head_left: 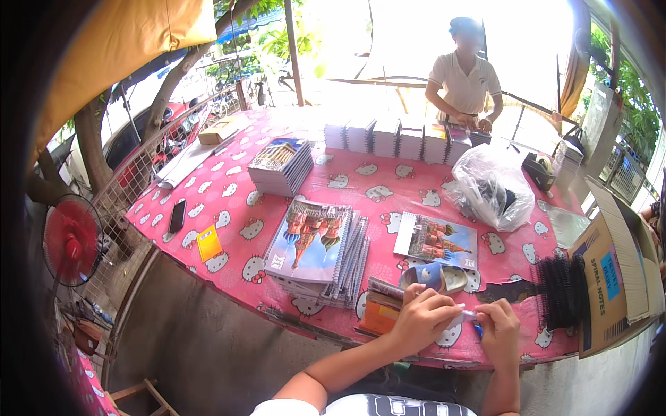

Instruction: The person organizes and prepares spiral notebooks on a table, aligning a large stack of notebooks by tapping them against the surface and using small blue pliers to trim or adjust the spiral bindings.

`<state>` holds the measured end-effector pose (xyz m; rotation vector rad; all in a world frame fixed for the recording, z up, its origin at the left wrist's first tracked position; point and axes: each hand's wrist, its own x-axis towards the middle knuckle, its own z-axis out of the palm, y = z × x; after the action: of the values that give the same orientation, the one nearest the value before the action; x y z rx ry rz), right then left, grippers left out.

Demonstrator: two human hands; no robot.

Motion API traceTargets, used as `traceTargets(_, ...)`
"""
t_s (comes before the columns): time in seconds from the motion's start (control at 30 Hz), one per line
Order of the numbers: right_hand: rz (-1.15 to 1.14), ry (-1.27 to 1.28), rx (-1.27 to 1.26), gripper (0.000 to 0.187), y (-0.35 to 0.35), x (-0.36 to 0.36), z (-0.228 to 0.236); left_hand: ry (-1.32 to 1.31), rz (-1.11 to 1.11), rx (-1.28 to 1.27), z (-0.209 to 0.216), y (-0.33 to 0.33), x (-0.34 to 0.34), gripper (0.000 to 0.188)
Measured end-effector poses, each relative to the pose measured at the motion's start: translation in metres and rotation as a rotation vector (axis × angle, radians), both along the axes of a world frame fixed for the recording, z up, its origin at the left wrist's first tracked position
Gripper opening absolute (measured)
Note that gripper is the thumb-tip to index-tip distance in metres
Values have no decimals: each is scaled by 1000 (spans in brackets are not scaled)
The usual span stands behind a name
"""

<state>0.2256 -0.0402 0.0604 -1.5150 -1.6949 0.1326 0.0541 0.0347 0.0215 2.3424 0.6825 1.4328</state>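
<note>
My left hand [422,320] and my right hand [497,328] are close together over the near edge of the table. Their fingers are pinched around a slim white and blue pen-like object [469,313], whose exact kind I cannot make out. Just beyond the left hand lie a small blue round container [430,276] and an orange booklet [379,315]. A spiral notebook [437,239] with a domed-building cover lies flat behind them. To the left stands a stack of similar spiral notebooks [305,239]. Black plastic binding coils [558,295] sit right of my right hand.
An open cardboard box [610,274] stands at the right edge. Behind are a clear plastic bag [491,186], another notebook stack [281,166] and a row of notebooks [385,139], where a person [465,80] works. A phone [177,216] and fan [71,239] are left.
</note>
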Motion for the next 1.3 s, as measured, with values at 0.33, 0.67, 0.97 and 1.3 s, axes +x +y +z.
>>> traceTargets(0.33, 53, -7, -92, 14, -1, 2, 10, 13, -35, 30, 0, 1, 0, 26)
traceTargets(0.67, -1, -95, -24, 17, 3, -9, 16, 38, -6, 34, 3, -2, 3, 35)
traceTargets(0.97, -12, 4, 37, 13, 4, -7, -1, 13, -8, 44, 3, -3, 5, 25)
traceTargets(1.3, -23, -22, 21, 11, 7, -6, -7, -42, 9, -1, 2, 1, 7, 12)
